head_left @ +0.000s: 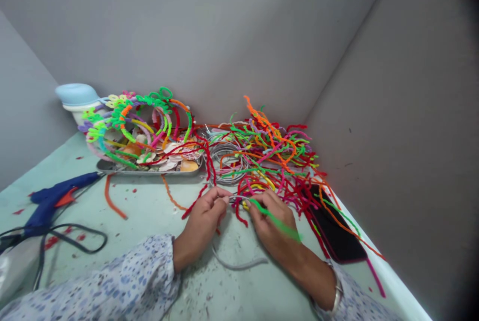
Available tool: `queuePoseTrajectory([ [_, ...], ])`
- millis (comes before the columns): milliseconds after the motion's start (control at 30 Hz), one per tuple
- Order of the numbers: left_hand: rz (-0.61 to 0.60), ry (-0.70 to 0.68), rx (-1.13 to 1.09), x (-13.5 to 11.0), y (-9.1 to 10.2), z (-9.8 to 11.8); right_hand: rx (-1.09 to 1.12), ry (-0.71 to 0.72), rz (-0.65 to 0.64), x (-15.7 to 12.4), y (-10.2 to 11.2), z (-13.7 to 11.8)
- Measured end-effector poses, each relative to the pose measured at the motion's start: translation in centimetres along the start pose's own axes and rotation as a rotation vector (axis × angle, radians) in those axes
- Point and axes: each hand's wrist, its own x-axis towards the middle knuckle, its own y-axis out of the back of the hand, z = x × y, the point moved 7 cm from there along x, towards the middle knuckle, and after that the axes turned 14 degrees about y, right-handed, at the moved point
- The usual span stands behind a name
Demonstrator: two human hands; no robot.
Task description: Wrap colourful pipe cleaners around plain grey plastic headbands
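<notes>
My left hand (205,221) pinches a thin grey wire (239,265) between thumb and forefinger; its loose end curves down onto the table. Close beside it, my right hand (272,221) is closed on a green pipe cleaner (275,220), whose tail trails back over the hand, blurred. The wire spans the short gap between both hands, and the pipe cleaner's tip is at the wire. Whether it is wound round the wire is hard to make out. Behind my hands lies a coil of grey wire (226,174).
A metal tray (149,173) holds shells and colourful pipe-cleaner rings. A heap of pipe cleaners (277,146) spreads at the back right, partly over a dark phone (339,236). At left are a blue glue gun (62,194) with its cable and a blue-lidded container (77,95). Walls stand behind and right.
</notes>
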Motion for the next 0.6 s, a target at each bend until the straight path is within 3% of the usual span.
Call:
queuePoseTrajectory([
  [600,0.034,-0.044,0.017,-0.28,0.32,0.38,0.131,-0.07,-0.03,0.28,-0.21,0.09],
])
